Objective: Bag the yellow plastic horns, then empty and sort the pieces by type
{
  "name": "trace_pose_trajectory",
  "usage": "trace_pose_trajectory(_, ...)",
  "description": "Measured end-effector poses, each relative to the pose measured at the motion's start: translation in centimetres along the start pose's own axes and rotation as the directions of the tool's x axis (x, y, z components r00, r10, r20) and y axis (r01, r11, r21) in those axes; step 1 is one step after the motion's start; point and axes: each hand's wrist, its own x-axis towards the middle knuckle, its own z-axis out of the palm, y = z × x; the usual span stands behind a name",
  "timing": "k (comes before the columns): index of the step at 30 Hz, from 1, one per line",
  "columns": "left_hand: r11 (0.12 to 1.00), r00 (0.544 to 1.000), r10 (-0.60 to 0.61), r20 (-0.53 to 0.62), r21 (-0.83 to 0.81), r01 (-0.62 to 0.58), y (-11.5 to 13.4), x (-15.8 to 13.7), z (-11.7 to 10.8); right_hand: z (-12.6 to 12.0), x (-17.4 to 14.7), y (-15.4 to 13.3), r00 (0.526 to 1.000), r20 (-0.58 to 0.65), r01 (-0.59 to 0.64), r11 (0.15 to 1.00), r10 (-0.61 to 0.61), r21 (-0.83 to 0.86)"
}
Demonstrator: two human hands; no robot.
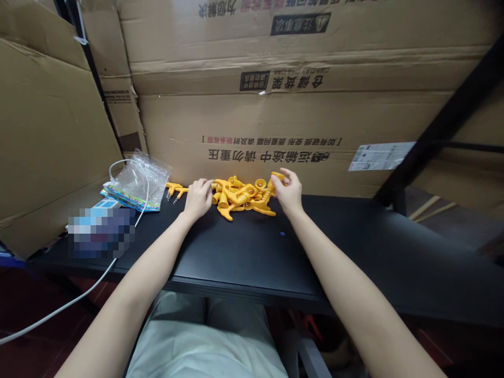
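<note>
A heap of yellow plastic corkscrew parts (236,194), with T-shaped handles and round hollow caps, lies on the black tabletop between my hands. My right hand (289,193) pinches a yellow corkscrew piece (279,175) between thumb and fingers at the heap's right side. At the left edge of the heap, my left hand (199,198) is low over the table with its fingers curled together. Whatever those fingers hold is hidden. Just left of that hand lie two yellow corkscrews (177,188) with metal spirals showing.
A clear plastic bag (144,176) with colourful packaging lies at the left, crossed by a white cable (100,281). A pixelated item (101,233) is in front of it. Printed cardboard (252,118) stands behind the black table (244,257). A small blue scrap (282,233) lies near my right wrist.
</note>
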Motion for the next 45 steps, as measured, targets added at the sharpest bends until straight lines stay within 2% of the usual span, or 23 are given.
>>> trace_pose_trajectory(3, 0.983, 0.987, 0.137, 0.087, -0.131, -0.125, 2.0, -0.3, -0.4, 1.1, -1.0, -1.6, 0.992, 0.114, -0.062, 0.987, 0.044, 0.151)
trace_pose_trajectory(5, 0.978, 0.972, 0.154, 0.18, -0.167, -0.124, 3.0, -0.6, -0.5, 1.8, -2.0, -2.8, 0.969, 0.224, -0.155, 0.968, 0.109, 0.199)
trace_pose_trajectory(8, 0.993, 0.958, 0.082, 0.274, -0.099, -0.056, 3.7, -0.9, -0.4, 2.8, -3.5, -4.3, 0.918, 0.349, -0.292, 0.914, 0.186, 0.281)
trace_pose_trajectory(11, 0.999, 0.956, -0.048, 0.29, 0.008, 0.048, 3.4, -0.8, -0.5, 3.6, -4.7, -5.2, 0.875, 0.441, -0.369, 0.864, 0.2, 0.342)
trace_pose_trajectory(13, 0.993, 0.953, -0.12, 0.278, 0.051, 0.11, 3.0, -0.5, -0.7, 3.9, -5.2, -5.3, 0.852, 0.484, -0.389, 0.86, 0.2, 0.33)
trace_pose_trajectory(16, 0.981, 0.953, -0.188, 0.238, 0.087, 0.172, 2.4, -0.2, -1.1, 4.0, -5.6, -5.4, 0.826, 0.53, -0.354, 0.909, 0.195, 0.218)
trace_pose_trajectory(19, 0.976, 0.954, -0.208, 0.215, 0.11, 0.188, 1.9, -0.1, -1.4, 3.8, -5.7, -5.4, 0.791, 0.579, -0.317, 0.941, 0.195, 0.117)
trace_pose_trajectory(22, 0.978, 0.956, -0.196, 0.22, 0.118, 0.173, 1.7, -0.1, -1.4, 3.6, -5.6, -5.3, 0.75, 0.632, -0.316, 0.945, 0.195, 0.084)
trace_pose_trajectory(24, 0.977, 0.953, -0.195, 0.233, 0.127, 0.169, 1.7, -0.1, -1.4, 3.5, -5.4, -5.0, 0.756, 0.638, -0.264, 0.96, 0.149, 0.089)
trace_pose_trajectory(26, 0.977, 0.947, -0.197, 0.253, 0.131, 0.168, 1.7, 0.0, -1.4, 3.3, -5.1, -4.7, 0.775, 0.628, -0.162, 0.982, 0.065, 0.098)
trace_pose_trajectory(29, 0.98, 0.938, -0.191, 0.289, 0.119, 0.162, 1.9, 0.1, -1.5, 2.7, -4.6, -4.3, 0.795, 0.601, 0.072, 0.997, -0.076, 0.032)
trace_pose_trajectory(31, 0.98, 0.932, -0.192, 0.307, 0.109, 0.166, 1.9, 0.1, -1.5, 2.4, -4.4, -4.1, 0.79, 0.591, 0.258, 0.963, -0.164, -0.077)
trace_pose_trajectory(33, 0.981, 0.928, -0.194, 0.318, 0.085, 0.176, 1.7, 0.1, -1.4, 2.1, -4.3, -4.1, 0.755, 0.601, 0.44, 0.882, -0.263, -0.166)
trace_pose_trajectory(37, 0.982, 0.925, -0.157, 0.346, -0.041, 0.182, 0.9, 0.1, -0.8, 1.7, -4.3, -4.4, 0.628, 0.642, 0.71, 0.661, -0.439, -0.242)
trace_pose_trajectory(40, 0.979, 0.926, -0.143, 0.35, -0.086, 0.183, 0.4, -0.1, -0.4, 1.5, -4.4, -4.7, 0.582, 0.662, 0.78, 0.555, -0.473, -0.289)
trace_pose_trajectory(45, 0.986, 0.928, -0.146, 0.342, -0.03, 0.166, 1.0, -0.2, -0.7, 1.9, -5.2, -4.7, 0.541, 0.689, 0.816, 0.497, -0.481, -0.294)
